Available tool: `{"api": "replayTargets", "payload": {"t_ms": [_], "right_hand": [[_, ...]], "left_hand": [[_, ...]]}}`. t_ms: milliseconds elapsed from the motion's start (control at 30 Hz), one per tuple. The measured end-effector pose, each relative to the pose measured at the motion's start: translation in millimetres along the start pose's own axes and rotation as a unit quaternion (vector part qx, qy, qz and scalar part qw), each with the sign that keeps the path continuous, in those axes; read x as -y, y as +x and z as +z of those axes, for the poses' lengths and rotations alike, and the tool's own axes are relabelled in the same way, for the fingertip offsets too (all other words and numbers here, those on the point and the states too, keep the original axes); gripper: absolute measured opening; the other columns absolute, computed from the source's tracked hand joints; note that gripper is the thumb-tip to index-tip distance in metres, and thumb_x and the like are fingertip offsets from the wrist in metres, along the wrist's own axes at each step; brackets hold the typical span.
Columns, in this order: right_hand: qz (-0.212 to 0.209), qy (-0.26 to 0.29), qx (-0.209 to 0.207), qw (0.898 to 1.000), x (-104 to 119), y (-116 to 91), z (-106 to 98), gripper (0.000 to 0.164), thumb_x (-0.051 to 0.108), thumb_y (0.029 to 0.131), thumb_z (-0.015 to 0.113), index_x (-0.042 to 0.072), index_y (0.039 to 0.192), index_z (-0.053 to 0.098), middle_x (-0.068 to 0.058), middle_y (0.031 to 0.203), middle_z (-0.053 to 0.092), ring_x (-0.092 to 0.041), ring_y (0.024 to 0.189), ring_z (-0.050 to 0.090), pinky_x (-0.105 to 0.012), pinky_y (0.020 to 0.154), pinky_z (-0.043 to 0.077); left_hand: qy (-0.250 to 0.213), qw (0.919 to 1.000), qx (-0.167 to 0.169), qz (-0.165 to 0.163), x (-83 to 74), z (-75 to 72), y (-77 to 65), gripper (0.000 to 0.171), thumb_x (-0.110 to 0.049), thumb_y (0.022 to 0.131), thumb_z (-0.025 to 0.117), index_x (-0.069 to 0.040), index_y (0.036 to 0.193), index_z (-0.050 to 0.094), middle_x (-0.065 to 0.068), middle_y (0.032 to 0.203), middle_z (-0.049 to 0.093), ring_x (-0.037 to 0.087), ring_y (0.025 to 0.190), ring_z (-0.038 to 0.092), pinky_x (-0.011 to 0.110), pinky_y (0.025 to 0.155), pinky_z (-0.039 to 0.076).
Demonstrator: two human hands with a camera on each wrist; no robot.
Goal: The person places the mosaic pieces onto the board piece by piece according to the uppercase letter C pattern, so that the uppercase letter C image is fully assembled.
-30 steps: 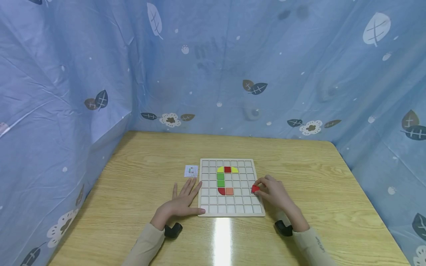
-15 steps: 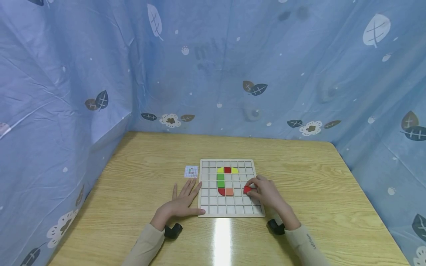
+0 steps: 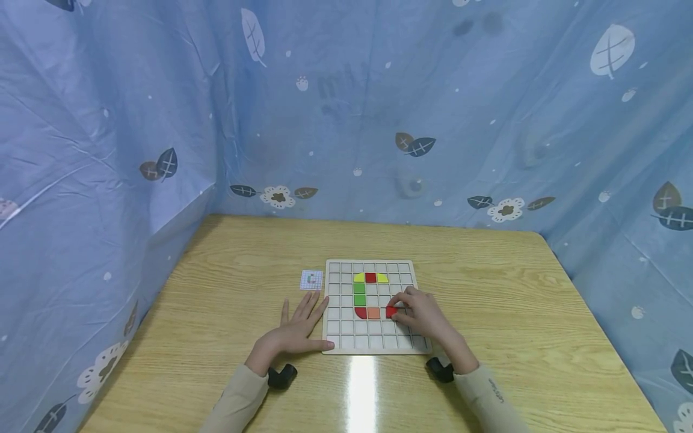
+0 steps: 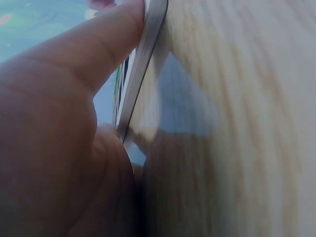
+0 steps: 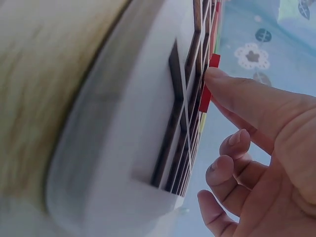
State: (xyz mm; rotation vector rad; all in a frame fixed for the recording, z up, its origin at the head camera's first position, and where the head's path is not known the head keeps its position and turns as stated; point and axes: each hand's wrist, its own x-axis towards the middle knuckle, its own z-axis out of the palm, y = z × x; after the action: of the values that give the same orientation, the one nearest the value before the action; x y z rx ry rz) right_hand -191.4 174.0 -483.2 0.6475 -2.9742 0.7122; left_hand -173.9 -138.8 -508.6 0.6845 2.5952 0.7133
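Observation:
A square white board [image 3: 346, 343] with a grid of cells lies on the wooden table. My right hand [image 3: 425, 314] pinches a red tile [image 3: 390, 312] between thumb and index finger, low over the board, just right of an orange tile [image 3: 373, 313]. In the right wrist view the red tile [image 5: 209, 84] stands out edge-on above the grid, the other fingers loosely bent. My left hand [image 3: 292, 332] lies with fingers spread at the board's left edge, its thumb on the near left corner. A small printed pattern card [image 3: 311, 279] lies just beyond its fingertips.
Other tiles sit in the grid: a dark red quarter-round [image 3: 360, 313], green squares [image 3: 360, 294], two yellow quarter-rounds and a dark red square [image 3: 370, 277]. A blue patterned curtain [image 3: 346, 120] closes in the table's back and sides.
My right hand has carried the red tile leftward from the board's right edge to beside the orange tile. My left hand has stayed in place.

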Motion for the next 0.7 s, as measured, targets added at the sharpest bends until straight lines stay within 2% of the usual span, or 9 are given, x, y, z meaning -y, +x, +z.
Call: {"api": "replayTargets", "payload": {"t_ms": [200, 567, 700], "right_hand": [[0.01, -0.004, 0.01, 1.0, 3.1, 2.0, 3.6, 0.014, 0.021, 0.078, 0.074, 0.021, 0.092, 0.069, 0.004, 0.075, 0.05, -0.01, 0.065, 0.038, -0.031, 0.067, 0.028], [0.009, 0.009, 0.014, 1.0, 6.1, 5.0, 7.6, 0.015, 0.02, 0.078, 0.074, 0.02, 0.093, 0.069, 0.005, 0.075, 0.048, -0.01, 0.067, 0.04, -0.03, 0.064, 0.024], [0.014, 0.012, 0.01, 1.0, 5.8, 5.5, 8.3, 0.016, 0.02, 0.078, 0.075, 0.02, 0.092, 0.069, 0.005, 0.075, 0.048, -0.01, 0.067, 0.04, -0.03, 0.064, 0.024]], "left_hand": [[0.007, 0.9999, -0.007, 0.007, -4.2, -3.6, -1.8, 0.096, -0.061, 0.081, 0.057, -0.015, 0.15, 0.009, 0.01, 0.157, -0.003, 0.031, 0.143, -0.008, 0.063, 0.104, -0.015], [0.011, 0.9999, -0.007, -0.001, -2.6, -2.0, -1.4, 0.096, -0.062, 0.08, 0.056, -0.018, 0.151, 0.008, 0.008, 0.157, -0.004, 0.029, 0.143, -0.01, 0.062, 0.104, -0.015], [0.009, 0.9999, -0.008, 0.003, -4.1, -3.7, -2.6, 0.096, -0.061, 0.081, 0.057, -0.016, 0.15, 0.009, 0.01, 0.157, -0.003, 0.031, 0.143, -0.008, 0.064, 0.104, -0.013]]}}
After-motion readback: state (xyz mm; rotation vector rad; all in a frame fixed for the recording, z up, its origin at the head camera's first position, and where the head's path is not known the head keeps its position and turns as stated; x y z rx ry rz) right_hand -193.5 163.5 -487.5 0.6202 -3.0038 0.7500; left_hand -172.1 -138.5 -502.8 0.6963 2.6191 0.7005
